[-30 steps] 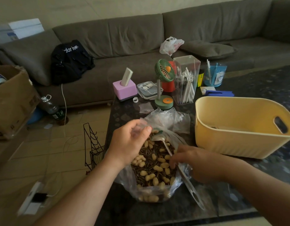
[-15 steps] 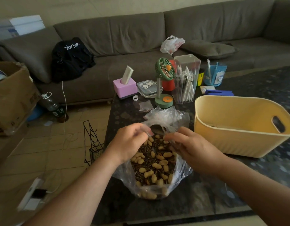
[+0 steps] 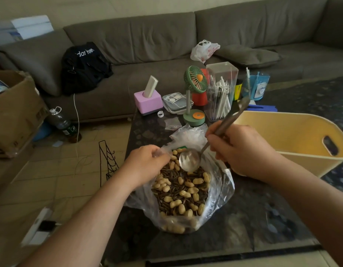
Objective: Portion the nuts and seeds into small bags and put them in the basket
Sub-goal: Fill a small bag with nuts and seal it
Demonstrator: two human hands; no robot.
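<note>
A big clear plastic bag [image 3: 220, 191] of peanuts and striped sunflower seeds [image 3: 182, 191] lies open on the dark table [image 3: 253, 224]. My left hand [image 3: 147, 164] pinches the bag's left rim and holds it open. My right hand [image 3: 240, 149] grips the handle of a metal spoon [image 3: 190, 159], whose empty bowl hangs just above the nuts at the bag's far side. A yellow basket [image 3: 294, 143] stands to the right, close behind my right hand. Small clear bags [image 3: 172, 124] lie behind the big bag.
At the table's far end stand a green desk fan [image 3: 194, 93], a clear box of white sticks [image 3: 220, 93], a pink tissue box [image 3: 147, 101], a lidded tray [image 3: 176, 102] and a blue holder [image 3: 257, 85]. Left, on the floor, are a wire rack [image 3: 107, 160] and a bottle [image 3: 61, 122].
My right hand took the spoon by its handle and swung it up, so the bowl now points down over the nuts. My left hand kept its hold on the bag's rim.
</note>
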